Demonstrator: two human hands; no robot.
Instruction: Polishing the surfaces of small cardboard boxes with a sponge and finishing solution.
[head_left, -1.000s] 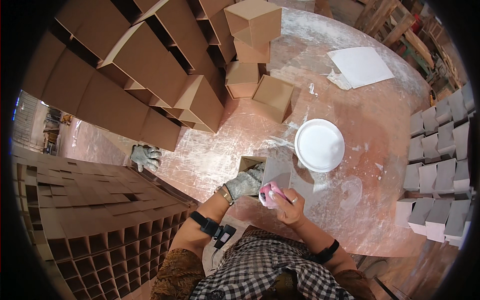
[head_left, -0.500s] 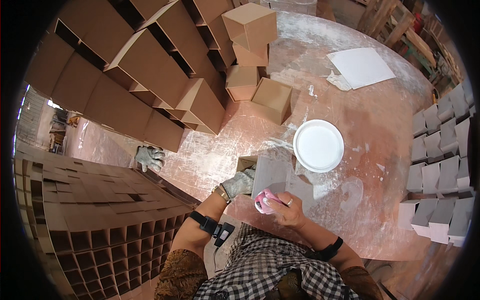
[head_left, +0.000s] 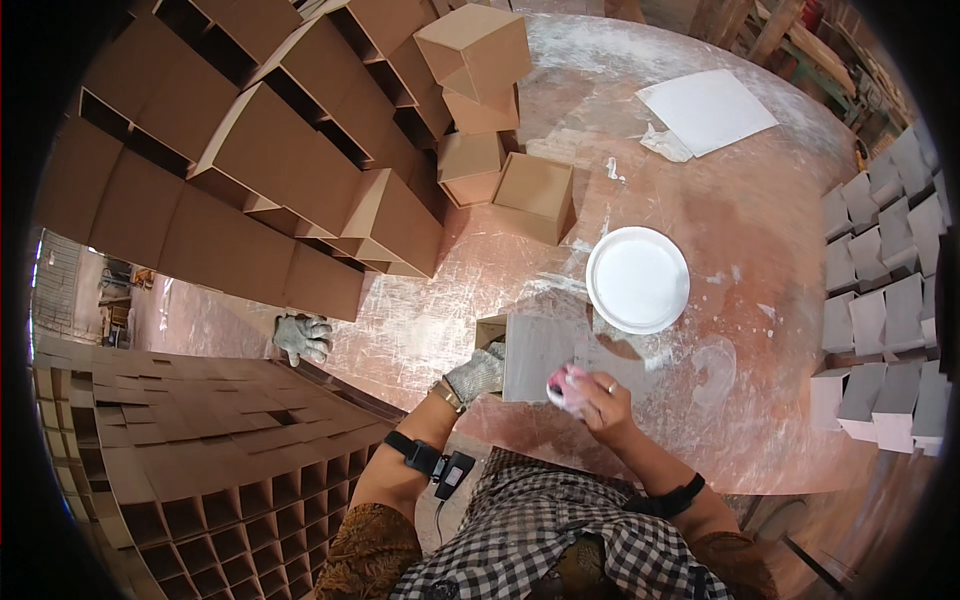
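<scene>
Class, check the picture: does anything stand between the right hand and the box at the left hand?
Only the pink item that the right hand grips stands between it and the box; nothing else visible does. The left hand, gloved, is at the open left end, off that path.

Grey glove (head_left: 302, 340) at L, wht sheet (head_left: 708, 112) & timber (head_left: 776, 32) upper R

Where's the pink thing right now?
In the head view, the pink thing is in the bare right hand, at the near right corner of the grey box, right of the gloved left hand.
</scene>
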